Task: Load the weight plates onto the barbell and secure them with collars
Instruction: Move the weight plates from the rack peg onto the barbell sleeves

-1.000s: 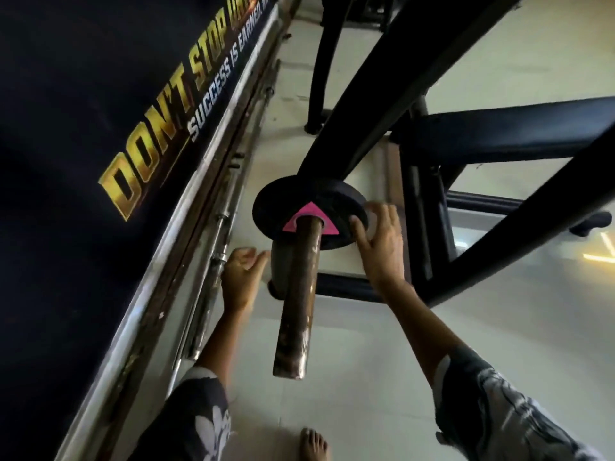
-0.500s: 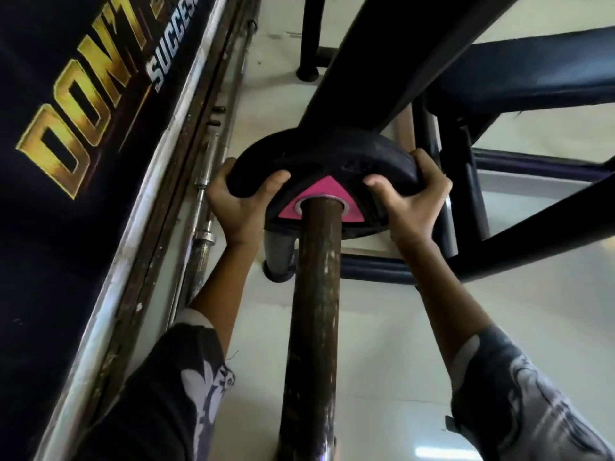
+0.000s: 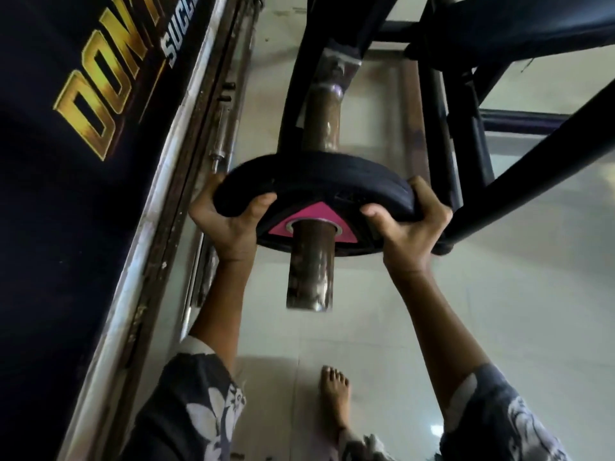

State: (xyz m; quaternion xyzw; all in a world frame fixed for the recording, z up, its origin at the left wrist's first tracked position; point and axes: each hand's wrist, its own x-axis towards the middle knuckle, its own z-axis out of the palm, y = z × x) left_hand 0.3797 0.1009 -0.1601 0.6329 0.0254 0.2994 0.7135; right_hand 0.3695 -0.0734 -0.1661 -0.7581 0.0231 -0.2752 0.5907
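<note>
- Black weight plate [image 3: 312, 181]: position?
- Threaded on the rusty barbell sleeve [image 3: 311, 277], roughly midway along. Bare steel on the near side down to the free end, and on the far side up to the shoulder beside the dark rack frame [image 3: 532, 168].
- Hands?
- Left hand [image 3: 226, 224] curled round the left rim, thumb on the near face. Right hand [image 3: 411, 227] curled round the right rim, same grip. Equally near the plate, neither leading.
- Long axis of the sleeve?
- Near to far, straight away between the two forearms. Plate face set across it, pink triangle [image 3: 316, 217] round the bore facing near.
- Coming move, as judged from the task?
- Push far along that axis until seated against the shoulder. Keep both rims level to avoid binding on the rust. No collar in view, so securing not yet done.
- Hazard?
- Bare foot [image 3: 334, 394] on the tiled floor [image 3: 499, 311], near the free end and below it. Hold firmly until seated.
</note>
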